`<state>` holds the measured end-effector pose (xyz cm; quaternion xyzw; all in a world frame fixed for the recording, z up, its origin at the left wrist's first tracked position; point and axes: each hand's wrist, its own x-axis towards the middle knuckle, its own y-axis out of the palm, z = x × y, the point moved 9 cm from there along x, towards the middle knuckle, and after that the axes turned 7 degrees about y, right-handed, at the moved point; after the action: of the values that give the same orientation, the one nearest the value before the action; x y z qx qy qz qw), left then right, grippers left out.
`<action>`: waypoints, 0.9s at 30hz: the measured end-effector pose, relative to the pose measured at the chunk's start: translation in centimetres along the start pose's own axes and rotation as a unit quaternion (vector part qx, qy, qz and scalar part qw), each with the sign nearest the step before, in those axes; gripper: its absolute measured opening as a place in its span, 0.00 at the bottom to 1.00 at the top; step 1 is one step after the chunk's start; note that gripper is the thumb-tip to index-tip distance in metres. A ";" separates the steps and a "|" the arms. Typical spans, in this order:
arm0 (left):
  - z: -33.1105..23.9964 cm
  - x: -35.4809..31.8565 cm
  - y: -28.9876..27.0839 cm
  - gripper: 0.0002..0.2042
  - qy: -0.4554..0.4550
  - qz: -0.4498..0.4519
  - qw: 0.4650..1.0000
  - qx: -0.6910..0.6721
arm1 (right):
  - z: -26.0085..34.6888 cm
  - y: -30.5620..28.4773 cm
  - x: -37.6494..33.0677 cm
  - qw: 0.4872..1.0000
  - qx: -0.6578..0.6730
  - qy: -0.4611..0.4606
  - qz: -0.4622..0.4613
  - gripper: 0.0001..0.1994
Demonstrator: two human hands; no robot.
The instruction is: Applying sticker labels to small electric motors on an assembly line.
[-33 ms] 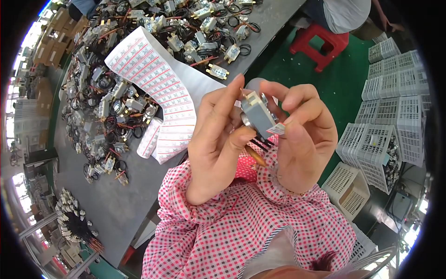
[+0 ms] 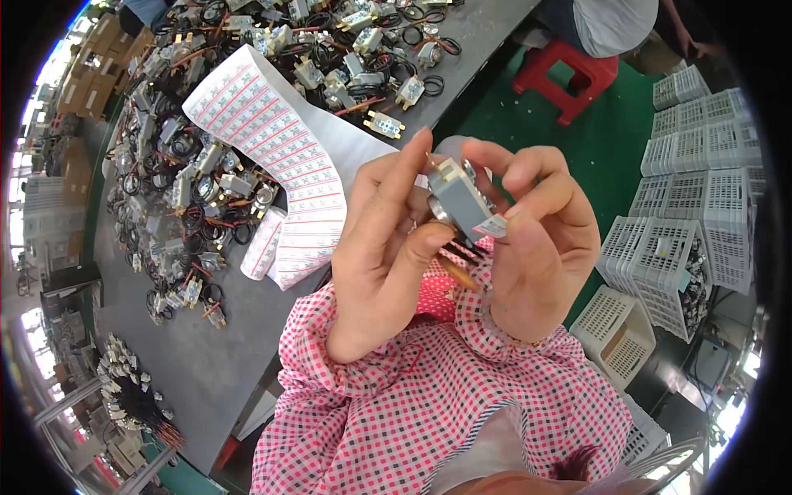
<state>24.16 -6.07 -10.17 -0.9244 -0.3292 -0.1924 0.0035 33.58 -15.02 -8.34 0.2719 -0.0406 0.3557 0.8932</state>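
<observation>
In front of my chest I hold a small grey box-shaped thermostat (image 2: 459, 200) with brass-coloured terminals, a round metal part and dark wire or tubing beneath it. My left hand (image 2: 375, 247) is closed on it, the thumb below and the fingers along its far left side. The thumb and a finger of my right hand (image 2: 549, 239) pinch a small white-and-red label (image 2: 492, 226) against the thermostat's right side. Part of the label lies under the thumb, so I cannot tell how much of it sticks.
On the grey table (image 2: 214, 363) lies a curling strip of labels (image 2: 301, 169), its rolled end (image 2: 264, 245) nearby. Many similar thermostats (image 2: 235, 186) are heaped behind it. A red stool (image 2: 569, 78) and white plastic crates (image 2: 652, 256) stand at right. Another person (image 2: 615, 29) sits beyond.
Both hands keep nearly the same place and grip. The thermostat has tilted very slightly, and the tubing below it has shifted a little to the right.
</observation>
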 end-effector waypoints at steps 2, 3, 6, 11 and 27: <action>0.5 0.0 0.4 0.27 -0.024 0.004 1.000 -0.018 | -0.2 -0.6 -0.2 0.999 0.007 -0.015 -0.032 0.06; 0.5 0.1 0.5 0.27 -0.003 0.007 1.000 -0.012 | -0.3 -0.8 -0.2 0.999 0.001 -0.014 -0.036 0.06; 0.4 0.3 0.4 0.28 0.026 0.007 1.000 -0.014 | -0.6 -0.9 -0.2 0.998 0.003 -0.012 -0.060 0.06; 0.7 0.0 0.1 0.27 0.005 0.015 0.999 -0.033 | -0.8 -0.7 -0.1 0.998 -0.007 -0.009 -0.066 0.06; 1.1 0.3 -0.2 0.28 0.009 -0.027 0.997 -0.076 | -1.5 -0.8 0.1 0.998 -0.007 -0.016 -0.059 0.05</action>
<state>24.62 -5.60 -11.08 -0.9112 -0.3383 -0.2248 -0.0689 33.96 -14.63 -9.95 0.2737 -0.0415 0.2979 0.9136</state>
